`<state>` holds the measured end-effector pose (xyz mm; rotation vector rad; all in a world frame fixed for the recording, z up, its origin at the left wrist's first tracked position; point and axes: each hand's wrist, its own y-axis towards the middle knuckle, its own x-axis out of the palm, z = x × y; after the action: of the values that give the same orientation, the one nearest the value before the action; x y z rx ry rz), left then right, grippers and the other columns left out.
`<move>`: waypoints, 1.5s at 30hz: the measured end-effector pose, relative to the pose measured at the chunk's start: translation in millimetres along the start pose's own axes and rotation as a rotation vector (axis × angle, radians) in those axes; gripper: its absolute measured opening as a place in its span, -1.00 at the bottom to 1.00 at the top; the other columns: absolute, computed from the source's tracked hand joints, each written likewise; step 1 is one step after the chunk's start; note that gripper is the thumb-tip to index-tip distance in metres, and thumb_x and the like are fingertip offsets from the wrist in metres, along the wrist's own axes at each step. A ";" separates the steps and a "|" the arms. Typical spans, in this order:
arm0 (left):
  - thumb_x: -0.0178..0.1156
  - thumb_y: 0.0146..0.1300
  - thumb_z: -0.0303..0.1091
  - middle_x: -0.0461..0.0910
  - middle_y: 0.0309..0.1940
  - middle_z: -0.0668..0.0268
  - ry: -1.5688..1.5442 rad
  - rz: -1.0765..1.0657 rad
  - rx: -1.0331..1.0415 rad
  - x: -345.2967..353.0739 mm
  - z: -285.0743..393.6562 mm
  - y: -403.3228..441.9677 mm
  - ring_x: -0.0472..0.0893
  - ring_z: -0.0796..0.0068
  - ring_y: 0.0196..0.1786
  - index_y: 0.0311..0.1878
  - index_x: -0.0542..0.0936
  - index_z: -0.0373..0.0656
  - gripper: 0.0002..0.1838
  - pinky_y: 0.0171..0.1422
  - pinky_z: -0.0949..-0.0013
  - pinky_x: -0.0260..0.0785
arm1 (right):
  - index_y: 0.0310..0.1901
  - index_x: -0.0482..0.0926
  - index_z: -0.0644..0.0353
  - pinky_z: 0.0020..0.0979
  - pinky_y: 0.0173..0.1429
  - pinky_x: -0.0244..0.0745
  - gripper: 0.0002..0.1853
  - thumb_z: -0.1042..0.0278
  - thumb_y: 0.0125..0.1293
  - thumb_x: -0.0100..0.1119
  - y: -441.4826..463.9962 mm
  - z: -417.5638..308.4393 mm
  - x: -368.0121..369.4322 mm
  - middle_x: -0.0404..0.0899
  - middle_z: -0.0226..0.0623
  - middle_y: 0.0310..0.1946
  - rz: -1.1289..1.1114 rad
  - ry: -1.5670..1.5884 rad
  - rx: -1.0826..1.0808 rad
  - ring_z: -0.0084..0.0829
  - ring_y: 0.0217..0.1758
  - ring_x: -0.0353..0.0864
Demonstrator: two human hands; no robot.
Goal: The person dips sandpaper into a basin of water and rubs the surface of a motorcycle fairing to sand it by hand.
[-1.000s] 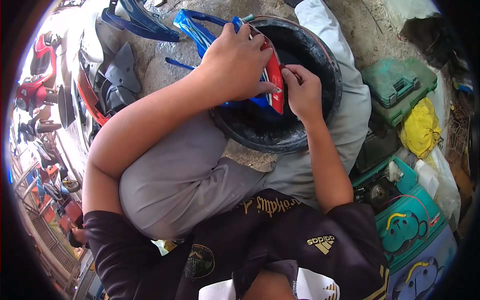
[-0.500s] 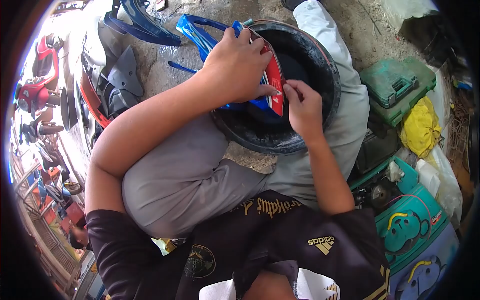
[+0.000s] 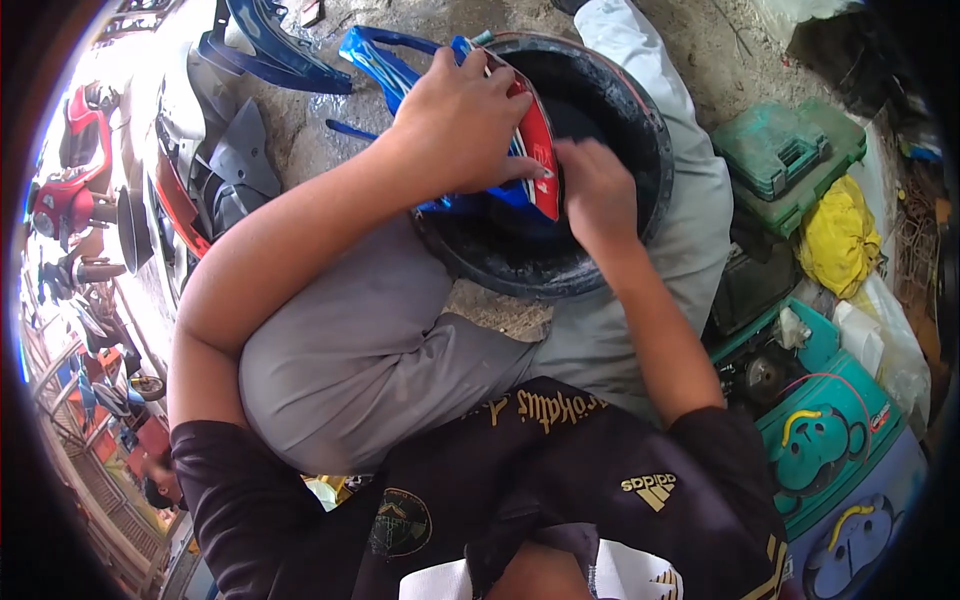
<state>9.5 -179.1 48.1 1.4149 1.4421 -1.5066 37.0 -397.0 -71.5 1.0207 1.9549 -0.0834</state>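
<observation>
My left hand (image 3: 455,120) is closed around a glossy blue motorcycle fairing panel (image 3: 372,62) with a red section along its right side. The fingers lie over its upper part and the thumb presses on the red section (image 3: 540,140) lower down. Tilted, the panel rests over a round black tub (image 3: 450,255) between my legs. Beside the panel's right edge is my right hand (image 3: 602,195), its fingers curled and smeared by motion. Whether those fingers touch the edge or hold anything, I cannot tell.
Another dark blue panel (image 3: 275,55) and grey panels (image 3: 245,150) lie on the concrete at left. To the right are a green tool case (image 3: 770,150), a yellow bag (image 3: 842,235) and a teal box (image 3: 800,430). A person's head (image 3: 160,485) shows at far left.
My right hand has shifted slightly up and left along the panel's edge and its fingers are now blurred. My left hand keeps its hold; the whole view has shifted a little.
</observation>
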 end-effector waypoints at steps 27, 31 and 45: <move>0.18 0.39 0.60 0.67 0.44 0.20 -0.020 -0.077 -0.007 -4.3 -1.3 1.4 0.53 0.08 0.54 0.49 0.69 -0.02 -0.06 0.53 0.00 0.36 | -0.06 0.66 0.14 -0.12 -0.07 0.64 -0.77 0.55 0.25 0.29 19.6 13.8 -4.2 0.57 -0.26 -0.25 -0.054 -0.037 -0.178 -0.14 -0.16 0.64; 0.19 0.38 0.60 0.68 0.42 0.21 0.001 -0.040 -0.003 1.0 -0.2 1.1 0.53 0.08 0.54 0.48 0.69 -0.02 -0.06 0.50 -0.01 0.39 | -0.10 0.64 0.13 -0.11 -0.07 0.64 -0.84 0.50 0.29 0.27 3.3 9.5 -14.4 0.58 -0.25 -0.24 -0.089 -0.035 -0.165 -0.12 -0.15 0.65; 0.12 0.08 0.90 0.57 0.34 -0.05 0.095 0.005 -0.164 -13.4 6.6 -12.8 0.73 0.09 0.19 0.45 0.67 -0.11 0.27 0.23 0.14 0.49 | 0.00 0.75 0.24 -0.06 -0.07 0.62 -0.84 0.60 0.44 0.35 -21.0 -31.1 -26.4 0.68 -0.09 -0.28 0.214 0.261 -0.054 0.01 -0.17 0.73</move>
<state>-1.0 -185.7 63.4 1.4045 1.5795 -1.3013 8.1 -414.0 -40.3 1.2487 2.0534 0.2313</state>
